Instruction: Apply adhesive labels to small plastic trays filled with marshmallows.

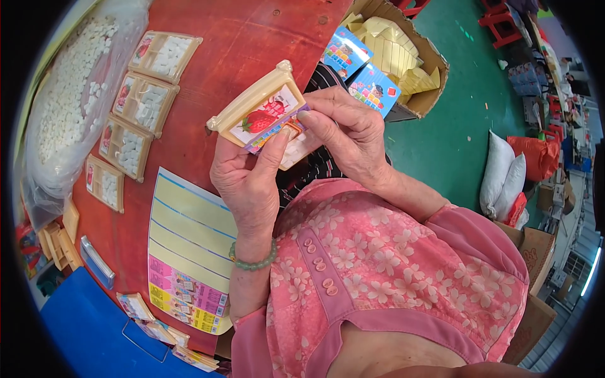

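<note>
A small cream plastic case [234,112] with a strawberry picture is held up between both hands, tilted over the table's edge. White pieces [296,150] show in its lower part. Across its middle runs a purple printed label [262,140]. My left hand [247,183], with a green bead bracelet at the wrist, grips the case from the near side, thumb on the label. Fingers of my right hand [350,131] pinch the label's other end at the case's right edge. Some of the fingers are hidden behind the case.
Similar cases [148,108] with white pieces stand in a row on the red table [195,88]. Beside them lies a clear bag [69,113] of white pieces. A label sheet [189,233] lies nearer. At right, a cardboard box [435,69] contains yellow sheets and blue printed boxes.
</note>
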The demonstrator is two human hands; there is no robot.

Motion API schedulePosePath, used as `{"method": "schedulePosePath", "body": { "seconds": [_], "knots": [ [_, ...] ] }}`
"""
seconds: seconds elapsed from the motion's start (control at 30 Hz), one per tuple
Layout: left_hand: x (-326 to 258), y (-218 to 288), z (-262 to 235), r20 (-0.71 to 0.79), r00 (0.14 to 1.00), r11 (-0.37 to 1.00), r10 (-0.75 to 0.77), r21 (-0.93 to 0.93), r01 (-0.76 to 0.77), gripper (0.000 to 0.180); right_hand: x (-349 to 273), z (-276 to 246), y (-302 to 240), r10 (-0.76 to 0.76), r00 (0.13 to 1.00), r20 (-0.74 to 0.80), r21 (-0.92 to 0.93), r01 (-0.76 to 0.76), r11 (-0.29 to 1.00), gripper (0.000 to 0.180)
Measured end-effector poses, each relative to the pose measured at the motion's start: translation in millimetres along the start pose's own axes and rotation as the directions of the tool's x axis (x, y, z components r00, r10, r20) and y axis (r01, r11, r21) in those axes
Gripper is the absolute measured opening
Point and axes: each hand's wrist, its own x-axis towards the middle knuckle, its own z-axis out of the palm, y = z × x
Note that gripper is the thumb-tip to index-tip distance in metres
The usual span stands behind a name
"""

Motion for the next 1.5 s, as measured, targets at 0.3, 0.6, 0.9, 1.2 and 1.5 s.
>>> {"method": "schedulePosePath", "body": {
  "seconds": [0.3, 0.6, 0.9, 1.2, 1.5],
  "knots": [
    [-18.1, 5.7, -3.2, 0.077, 0.986, 0.959, 0.15, 0.23, -0.164, 0.027, -5.2, -11.9, -1.1, -0.06, 0.98, 0.19, 0.034, 0.054, 0.998, 0.019],
    [-23.0, -2.2, -4.0, 0.362, 0.86, 0.812, 0.36, 0.332, -0.48, 0.029, -1.2, -42.6, 5.5, -0.208, 0.911, 0.356, -0.025, 0.232, 0.972, 0.032],
    [-29.2, -3.2, 4.8, 0.493, 0.789, 0.737, 0.367, 0.364, -0.57, 0.035, -7.7, -58.4, 7.2, -0.341, 0.87, 0.356, -0.002, 0.366, 0.931, 0.028],
    [-32.4, -6.7, 9.1, 0.528, 0.77, 0.749, 0.359, 0.33, -0.575, 0.033, -5.5, -67.9, 5.9, -0.413, 0.821, 0.394, 0.059, 0.426, 0.903, 0.024],
    [-21.9, -10.4, 13.6, 0.533, 0.752, 0.776, 0.388, 0.252, -0.578, 0.032, -8.7, -65.5, 11.2, -0.401, 0.847, 0.349, 0.178, 0.36, 0.916, 0.023]
  ]
}}
